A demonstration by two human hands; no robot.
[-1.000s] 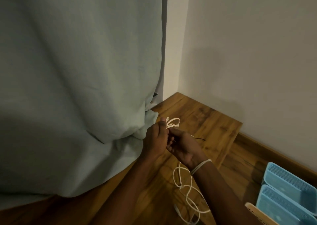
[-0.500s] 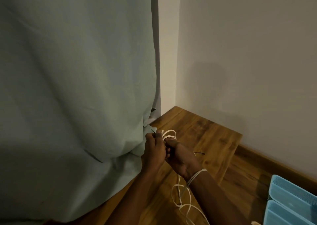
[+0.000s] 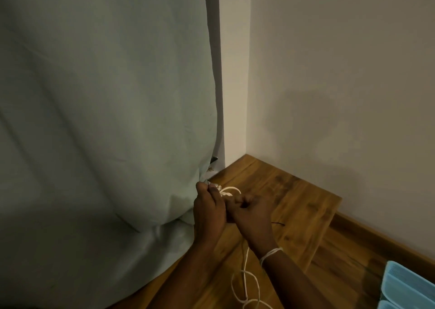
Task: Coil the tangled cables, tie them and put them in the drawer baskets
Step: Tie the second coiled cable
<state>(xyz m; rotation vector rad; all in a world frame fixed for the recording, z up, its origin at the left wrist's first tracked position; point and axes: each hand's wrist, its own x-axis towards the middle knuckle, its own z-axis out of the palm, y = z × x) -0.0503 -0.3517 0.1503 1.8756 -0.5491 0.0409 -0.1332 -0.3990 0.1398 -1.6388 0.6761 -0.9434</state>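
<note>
A thin dark tie (image 3: 207, 182) is pinched in the left hand (image 3: 209, 211). At its three o'clock, the white cable (image 3: 227, 191) is gripped by the curled right hand (image 3: 251, 213); only a small bundle is coiled, loose loops trail toward six o'clock. Tying seems underway; the blue baskets (image 3: 409, 285), at four o'clock, are not yet reached.

a wooden table top (image 3: 294, 205) is seen at the centre, set into the wall corner at 12 o'clock. loose loops of white cable (image 3: 244, 285) are laid on it toward 6 o'clock. a thin dark tie (image 3: 279, 224) is seen on the wood near 3 o'clock. its left edge is draped by a pale green curtain (image 3: 106, 120).
</note>
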